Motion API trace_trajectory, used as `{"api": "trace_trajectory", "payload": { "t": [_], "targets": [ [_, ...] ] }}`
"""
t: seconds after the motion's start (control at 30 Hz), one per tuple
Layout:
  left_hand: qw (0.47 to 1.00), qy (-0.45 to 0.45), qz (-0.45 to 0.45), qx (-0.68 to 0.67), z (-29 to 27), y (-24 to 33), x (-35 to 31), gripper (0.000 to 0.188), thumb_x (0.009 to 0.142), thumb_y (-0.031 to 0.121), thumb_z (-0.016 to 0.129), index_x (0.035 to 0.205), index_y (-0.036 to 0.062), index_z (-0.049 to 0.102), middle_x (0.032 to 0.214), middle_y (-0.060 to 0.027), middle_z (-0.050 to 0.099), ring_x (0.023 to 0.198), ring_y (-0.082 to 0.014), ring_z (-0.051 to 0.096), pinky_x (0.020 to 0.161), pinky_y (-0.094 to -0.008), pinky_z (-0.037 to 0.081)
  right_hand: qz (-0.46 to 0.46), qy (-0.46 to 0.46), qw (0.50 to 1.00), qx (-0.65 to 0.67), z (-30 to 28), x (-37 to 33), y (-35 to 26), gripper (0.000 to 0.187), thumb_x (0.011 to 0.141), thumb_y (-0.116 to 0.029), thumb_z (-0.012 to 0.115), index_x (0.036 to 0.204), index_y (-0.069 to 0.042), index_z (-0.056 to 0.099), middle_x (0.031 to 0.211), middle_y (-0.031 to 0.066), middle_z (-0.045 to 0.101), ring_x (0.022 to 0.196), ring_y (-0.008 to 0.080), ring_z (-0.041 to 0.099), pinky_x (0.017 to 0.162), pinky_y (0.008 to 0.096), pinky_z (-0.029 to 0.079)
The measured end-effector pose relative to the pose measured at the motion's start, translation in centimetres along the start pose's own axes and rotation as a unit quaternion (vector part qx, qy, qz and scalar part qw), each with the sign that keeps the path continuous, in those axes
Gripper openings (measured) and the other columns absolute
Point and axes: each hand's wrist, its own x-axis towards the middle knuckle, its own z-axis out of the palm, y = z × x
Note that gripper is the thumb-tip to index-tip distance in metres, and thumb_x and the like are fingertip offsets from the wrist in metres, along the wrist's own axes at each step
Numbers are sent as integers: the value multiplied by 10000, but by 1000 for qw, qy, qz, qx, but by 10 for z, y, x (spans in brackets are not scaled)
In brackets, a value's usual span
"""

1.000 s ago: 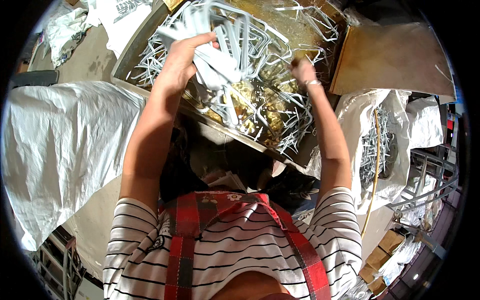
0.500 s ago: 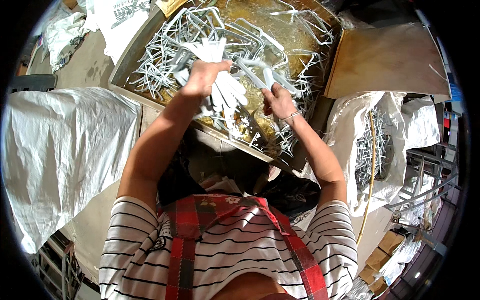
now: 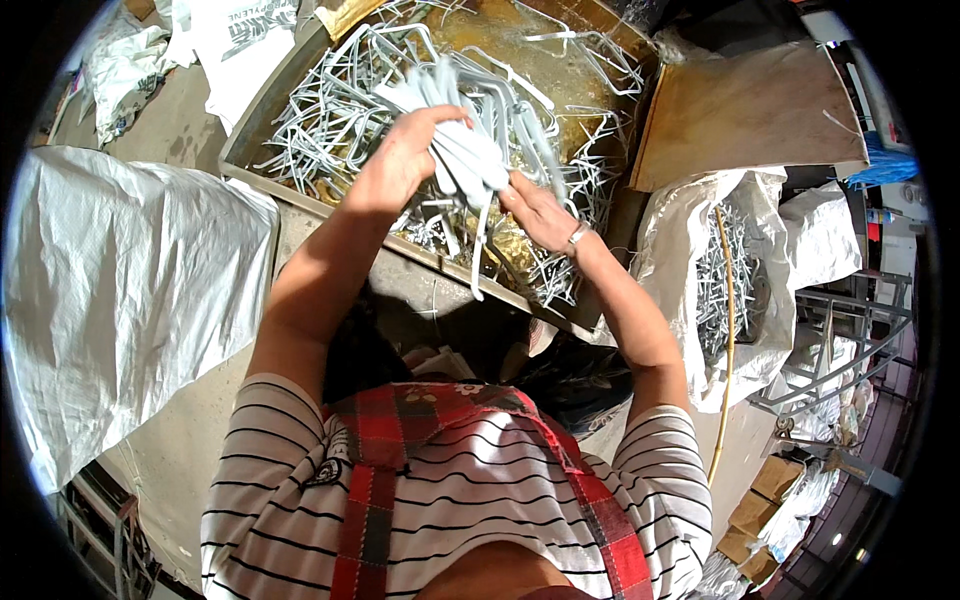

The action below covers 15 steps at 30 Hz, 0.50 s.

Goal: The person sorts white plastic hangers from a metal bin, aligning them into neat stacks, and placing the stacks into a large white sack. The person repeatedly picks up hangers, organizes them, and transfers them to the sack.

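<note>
My left hand (image 3: pixel 405 160) is closed around a thick bundle of white flat strips (image 3: pixel 468 152) with rounded ends, raised above a metal tray (image 3: pixel 290 203). The thumb lies across the top of the bundle. My right hand (image 3: pixel 545 217) reaches in from the right, its fingers stretched out and touching the bundle's lower right ends. Its thumb is hidden. Bent grey-white strips beside the bundle are smeared by motion. One narrow strip (image 3: pixel 478 262) hangs down past the tray's near edge. Below and around both hands lie many loose bent strips (image 3: pixel 330 115) in a tangled heap.
Yellowish wet residue (image 3: pixel 500 42) coats the tray's far floor. A brown board (image 3: pixel 750 120) adjoins its right side. An open white sack (image 3: pixel 668 235) with grey strips (image 3: pixel 725 275) stands at right, a thin pole (image 3: pixel 728 340) across it. White sheeting (image 3: pixel 130 300) covers something at left.
My right hand has moved left to the bundle, and its fingers have straightened against it. The strips it pinched before now lie against the bundle. My left hand keeps its hold.
</note>
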Motion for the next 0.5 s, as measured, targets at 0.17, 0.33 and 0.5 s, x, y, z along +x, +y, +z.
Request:
{"api": "trace_trajectory", "payload": {
  "t": [0.17,0.33,0.5],
  "targets": [
    [991,50,122,-17,8,34,-9,201,766,10,625,937,-77,564,844,-153,608,746,-248,622,683,-349,543,126,0,952,-279,-19,-49,151,232,917,-194,416,897,-19,566,715,187,566,690,349,565,622,409,435],
    [922,61,285,256,7,24,-21,348,692,1,677,1020,-49,574,909,-133,617,796,-223,612,712,-296,519,167,9,929,-331,-58,-11,63,207,853,-191,523,836,-3,610,775,189,619,734,354,598,649,399,476],
    [856,-34,301,419,16,-3,-15,424,661,181,717,1022,-3,592,946,-111,634,872,-183,597,790,-279,481,-104,50,922,-370,-56,41,-33,113,749,-125,535,808,-50,598,727,166,596,709,340,592,651,397,486]
  ]
}}
